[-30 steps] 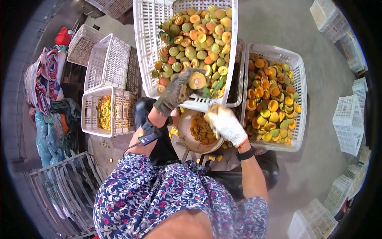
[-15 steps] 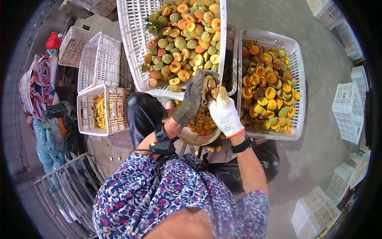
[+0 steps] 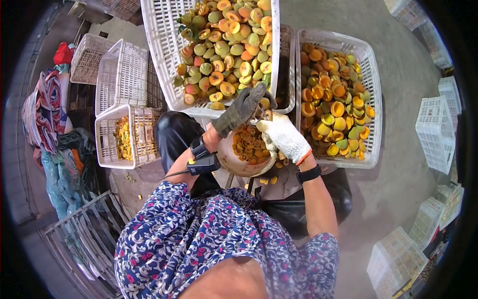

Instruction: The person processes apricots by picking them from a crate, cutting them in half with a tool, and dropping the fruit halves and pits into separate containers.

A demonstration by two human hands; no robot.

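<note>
My left hand point(image 3: 242, 108), in a dark grey glove, is closed around a peach half point(image 3: 265, 103) above the rim of a pale bucket point(image 3: 226, 158). Close against it is my right hand point(image 3: 285, 135) in a white glove, its fingers curled in a grip. What the right fingers hold is mostly hidden; a small part between the hands cannot be made out. Orange fruit pieces point(image 3: 249, 144) lie in the bucket below. Ahead, a large white crate point(image 3: 162, 55) holds many halved peaches point(image 3: 221, 50), some showing cut faces.
A crate point(image 3: 377, 94) of hollowed peach halves point(image 3: 338, 109) stands at the right. At the left, a smaller crate point(image 3: 144, 137) contains yellow scraps point(image 3: 123, 139). Stacked crates point(image 3: 435, 132) line the far right. A metal rack point(image 3: 87, 229) and cloth bundles point(image 3: 50, 107) are at left.
Both hands have shifted; the right hand has dropped slightly and turned, its wrist moving right. More of the bucket's contents now shows. The view has moved a little.
</note>
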